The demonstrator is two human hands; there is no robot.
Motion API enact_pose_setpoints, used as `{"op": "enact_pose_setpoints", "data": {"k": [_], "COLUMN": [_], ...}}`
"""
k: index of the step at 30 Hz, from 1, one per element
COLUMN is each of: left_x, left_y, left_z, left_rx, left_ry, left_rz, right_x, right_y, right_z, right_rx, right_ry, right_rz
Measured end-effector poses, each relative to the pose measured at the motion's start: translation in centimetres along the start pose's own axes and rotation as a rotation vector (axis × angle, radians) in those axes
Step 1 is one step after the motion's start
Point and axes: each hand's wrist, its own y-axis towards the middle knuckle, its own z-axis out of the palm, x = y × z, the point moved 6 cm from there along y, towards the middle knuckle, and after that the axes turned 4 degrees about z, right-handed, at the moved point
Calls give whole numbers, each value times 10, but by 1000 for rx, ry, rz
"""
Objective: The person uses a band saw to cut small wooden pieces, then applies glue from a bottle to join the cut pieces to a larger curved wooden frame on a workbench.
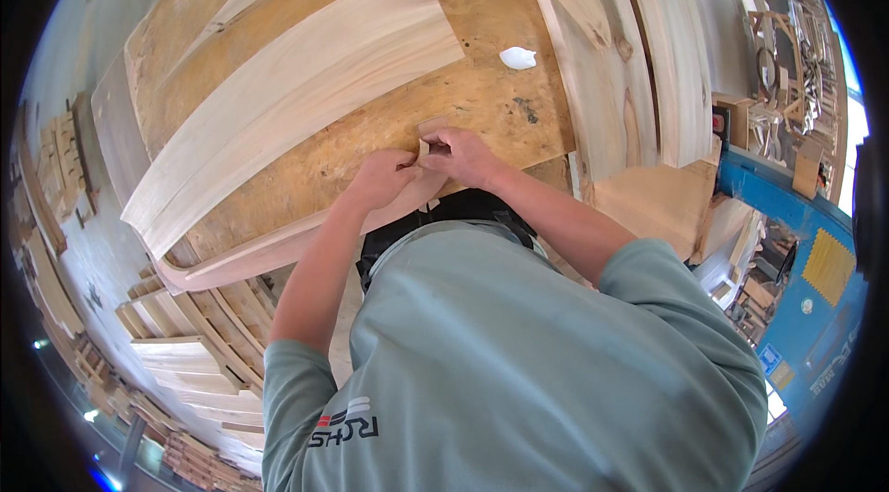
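While a curved board (310,89) lies left on the counter (505,117), one small tan piece (432,125) sits at the near edge, pinched by left grip (381,179) and right grip (465,159). Light, even pressure should suit it.

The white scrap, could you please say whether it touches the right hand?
Apart: the head view shows yellowish wooden worktop between the white scrap and the right hand.
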Motion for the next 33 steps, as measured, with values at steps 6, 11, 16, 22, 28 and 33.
{"op": "enact_pose_setpoints", "data": {"k": [6, 11, 16, 22, 28, 33], "left_x": [-8, -6, 0, 12, 8, 14], "left_y": [-1, -6, -8, -8, -11, -11], "left_z": [0, 0, 3, 5, 5, 6], "left_rx": [16, -23, -46, -12, 14, -11], "left_ry": [-41, -64, -132, -231, -299, -323], "left_rz": [45, 60, 25, 18, -8, -23], "right_x": [2, -2, -1, 10, -2, 3], "right_y": [-6, -10, -10, -17, -17, -16], "right_z": [-4, -11, -7, 0, 11, 8], "right_rx": [-9, 16, -46, -38, -68, -61], "right_ry": [118, 208, 84, -27, 227, 88], "right_rz": [-39, -115, -162, -166, -143, -127]}}
